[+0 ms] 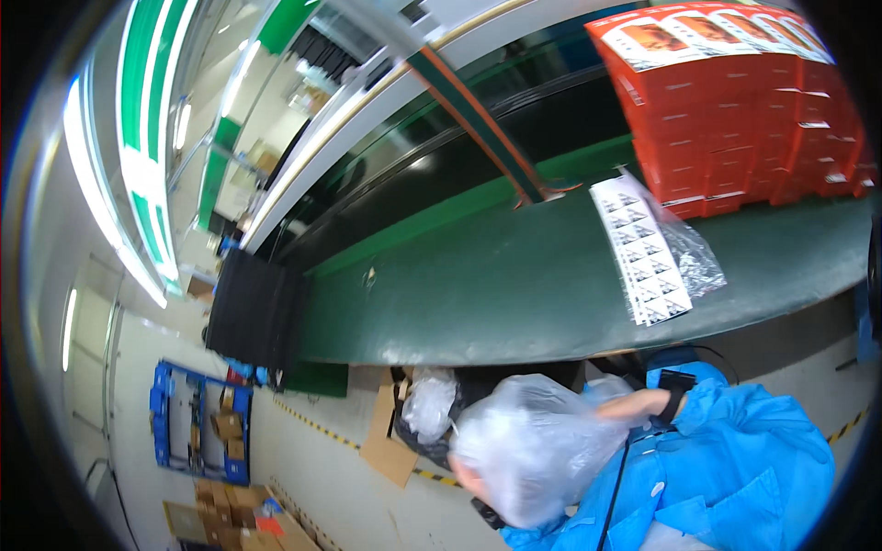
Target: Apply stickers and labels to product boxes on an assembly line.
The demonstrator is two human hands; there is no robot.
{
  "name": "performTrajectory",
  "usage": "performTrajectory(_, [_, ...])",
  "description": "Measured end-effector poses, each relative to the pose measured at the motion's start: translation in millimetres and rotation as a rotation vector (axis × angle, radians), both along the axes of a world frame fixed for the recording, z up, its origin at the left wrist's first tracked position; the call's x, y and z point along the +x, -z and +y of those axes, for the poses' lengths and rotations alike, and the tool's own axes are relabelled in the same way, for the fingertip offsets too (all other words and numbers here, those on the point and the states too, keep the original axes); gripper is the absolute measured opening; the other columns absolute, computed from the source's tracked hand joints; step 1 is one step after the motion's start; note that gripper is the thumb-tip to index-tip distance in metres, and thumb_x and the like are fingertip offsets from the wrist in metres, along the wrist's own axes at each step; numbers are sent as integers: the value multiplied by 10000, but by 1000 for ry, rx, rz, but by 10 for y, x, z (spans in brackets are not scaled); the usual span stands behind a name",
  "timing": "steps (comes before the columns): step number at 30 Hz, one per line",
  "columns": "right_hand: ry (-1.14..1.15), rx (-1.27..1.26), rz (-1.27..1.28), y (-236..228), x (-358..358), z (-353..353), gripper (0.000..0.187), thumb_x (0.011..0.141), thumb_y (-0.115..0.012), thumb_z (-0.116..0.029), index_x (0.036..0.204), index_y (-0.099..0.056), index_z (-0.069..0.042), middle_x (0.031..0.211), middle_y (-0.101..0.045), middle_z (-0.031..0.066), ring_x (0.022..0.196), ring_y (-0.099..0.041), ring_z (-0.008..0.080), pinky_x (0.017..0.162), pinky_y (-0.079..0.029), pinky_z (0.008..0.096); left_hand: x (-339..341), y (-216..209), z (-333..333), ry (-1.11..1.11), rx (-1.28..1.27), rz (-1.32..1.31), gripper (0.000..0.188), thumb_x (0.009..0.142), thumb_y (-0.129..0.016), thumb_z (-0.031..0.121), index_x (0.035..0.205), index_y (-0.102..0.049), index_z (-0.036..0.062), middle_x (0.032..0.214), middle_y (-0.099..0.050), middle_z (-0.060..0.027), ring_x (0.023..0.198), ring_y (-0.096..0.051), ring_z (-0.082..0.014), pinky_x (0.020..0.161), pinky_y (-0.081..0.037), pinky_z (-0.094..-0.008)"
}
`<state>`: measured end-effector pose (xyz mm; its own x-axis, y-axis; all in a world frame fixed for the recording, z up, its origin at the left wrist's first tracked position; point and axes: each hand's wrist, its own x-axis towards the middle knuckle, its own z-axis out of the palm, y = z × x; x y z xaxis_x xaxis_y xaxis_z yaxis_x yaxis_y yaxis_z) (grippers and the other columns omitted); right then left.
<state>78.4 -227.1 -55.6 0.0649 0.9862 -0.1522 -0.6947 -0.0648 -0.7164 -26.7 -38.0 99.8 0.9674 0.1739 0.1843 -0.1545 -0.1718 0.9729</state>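
A big crumpled clear plastic bag (pixel 542 441) is bunched up in front of my blue smock, below the near edge of the bench. My left hand (pixel 469 476) grips its left side, partly covered by the film and blurred. From the right, my right hand (pixel 627 405) reaches into the folds of the same bag; the plastic hides its fingers. I cannot make out anything inside the bag.
On the green bench (pixel 459 303) lie printed label sheets (pixel 648 253) with clear plastic film (pixel 694 257). Stacked red boxes (pixel 726 138) stand at the far right. Below the bench are a black-lined bin with plastic waste (pixel 430 404) and flat cardboard (pixel 386 441). A blue cart (pixel 170 413) stands left.
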Motion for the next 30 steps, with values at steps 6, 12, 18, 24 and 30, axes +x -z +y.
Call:
performTrajectory(6, [654, 50, 686, -581, 213, 223, 289, 855, -578, -303, 974, -622, -43, 934, -648, 91, 793, -623, 187, 694, -513, 357, -168, 441, 349, -629, 35, -40, 295, 793, -641, 145, 1020, -584, -33, 981, -618, -173, 935, -580, -309, 838, -450, -394])
performTrajectory(12, [574, -72, -194, -774, 28, 992, 271, 848, -603, -331, 868, -619, -62, 802, -636, 50, 656, -557, 159, 638, -472, 283, -377, 868, -117, -597, 272, 171, 293, 796, -644, 155, 1014, -588, -33, 974, -620, -170, 932, -582, -303, 834, -453, -394])
performTrajectory(18, [296, 293, -1290, 22, -34, 1574, 235, 746, -579, -163, 618, -559, 33, 617, -561, 229, 558, -542, 381, 541, -457, 421, -717, 842, 190, -700, 326, 278, 292, 799, -647, 164, 1007, -592, -33, 966, -622, -167, 928, -584, -297, 830, -455, -393])
performTrajectory(24, [309, 447, -916, 94, -499, 1859, 179, 732, -546, -102, 858, -591, 17, 818, -610, 231, 723, -575, 416, 669, -483, 447, -778, 923, 279, -715, 361, 363, 292, 802, -649, 174, 1001, -596, -34, 959, -624, -165, 925, -586, -290, 826, -457, -393])
performTrajectory(30, [-396, 627, -1330, -278, -587, 2346, 265, 759, -574, -134, 981, -555, 11, 977, -586, 218, 895, -569, 338, 798, -461, 420, -1117, 1462, 559, -976, -118, 186, 344, 823, -652, 249, 1023, -602, -25, 964, -628, -138, 926, -582, -256, 839, -457, -378])
